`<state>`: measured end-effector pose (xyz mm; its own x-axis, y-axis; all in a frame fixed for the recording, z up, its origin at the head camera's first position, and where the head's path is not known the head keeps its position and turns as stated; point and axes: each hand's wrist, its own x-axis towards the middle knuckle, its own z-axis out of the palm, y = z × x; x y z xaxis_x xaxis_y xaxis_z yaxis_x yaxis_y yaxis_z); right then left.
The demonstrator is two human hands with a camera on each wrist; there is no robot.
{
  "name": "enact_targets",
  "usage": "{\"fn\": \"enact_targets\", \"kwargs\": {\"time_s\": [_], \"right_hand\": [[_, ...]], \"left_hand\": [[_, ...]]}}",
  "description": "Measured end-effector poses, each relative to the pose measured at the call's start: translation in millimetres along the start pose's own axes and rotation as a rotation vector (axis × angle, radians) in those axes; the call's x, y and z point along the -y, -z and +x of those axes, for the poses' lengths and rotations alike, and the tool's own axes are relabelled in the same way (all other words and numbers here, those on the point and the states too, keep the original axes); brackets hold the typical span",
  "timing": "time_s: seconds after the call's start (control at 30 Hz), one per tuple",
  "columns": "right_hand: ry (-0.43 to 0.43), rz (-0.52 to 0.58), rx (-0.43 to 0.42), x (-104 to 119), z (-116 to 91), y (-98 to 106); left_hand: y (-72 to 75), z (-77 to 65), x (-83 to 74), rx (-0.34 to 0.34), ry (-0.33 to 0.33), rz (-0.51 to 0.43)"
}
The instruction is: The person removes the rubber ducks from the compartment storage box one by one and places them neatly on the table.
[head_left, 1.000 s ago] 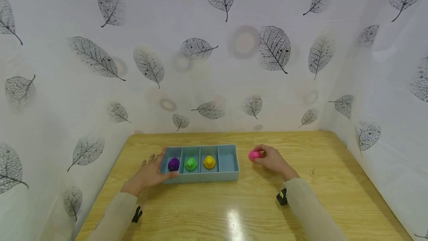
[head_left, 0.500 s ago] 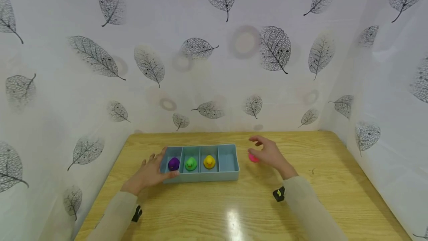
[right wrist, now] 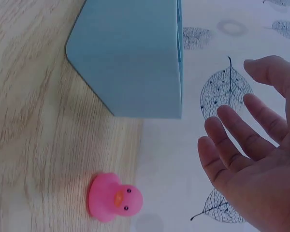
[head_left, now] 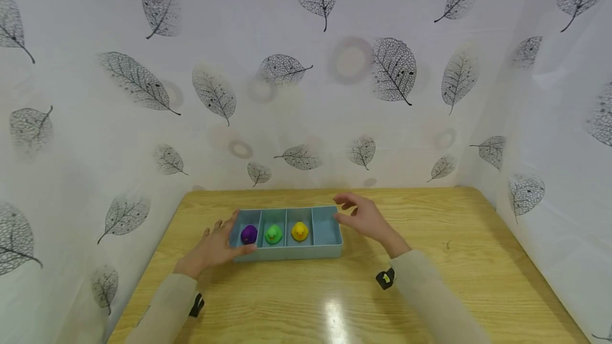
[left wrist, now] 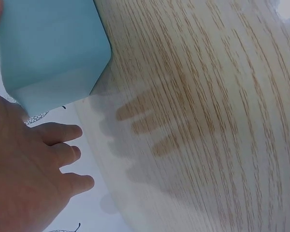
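A blue-grey four-compartment box [head_left: 291,253] stands on the table. From left to right its compartments hold a purple rubber duck [head_left: 248,234], a green one [head_left: 273,234], a yellow one [head_left: 299,231] and nothing in the rightmost. My left hand [head_left: 212,248] grips the box's left end, thumb at the front wall and index finger at the back; its other fingers spread outside, as the left wrist view shows. Fingers loosely extended and holding nothing, my right hand [head_left: 365,219] is at the box's right end. A pink rubber duck [right wrist: 113,198] sits on the table there, hidden in the head view.
The wooden table [head_left: 287,301] reaches back to a white curtain [head_left: 306,121] printed with dark leaves, which also closes off both sides. A small black wrist device [head_left: 385,278] hangs below the right sleeve.
My right hand has let go of the pink duck, lifted off it and moved left toward the box's right end. The left hand and the box have stayed put.
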<state>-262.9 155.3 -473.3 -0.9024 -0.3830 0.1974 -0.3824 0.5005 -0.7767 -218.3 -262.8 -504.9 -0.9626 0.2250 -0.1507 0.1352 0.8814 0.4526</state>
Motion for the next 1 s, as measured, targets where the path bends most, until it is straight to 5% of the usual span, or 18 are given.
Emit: {"fn": "enact_targets", "kwargs": {"time_s": [1.0], "right_hand": [[0.072,0.066,0.156,16,13,-51]], "left_hand": [[-2.8,0.1,3.6,-0.014,0.006,0.014]]}}
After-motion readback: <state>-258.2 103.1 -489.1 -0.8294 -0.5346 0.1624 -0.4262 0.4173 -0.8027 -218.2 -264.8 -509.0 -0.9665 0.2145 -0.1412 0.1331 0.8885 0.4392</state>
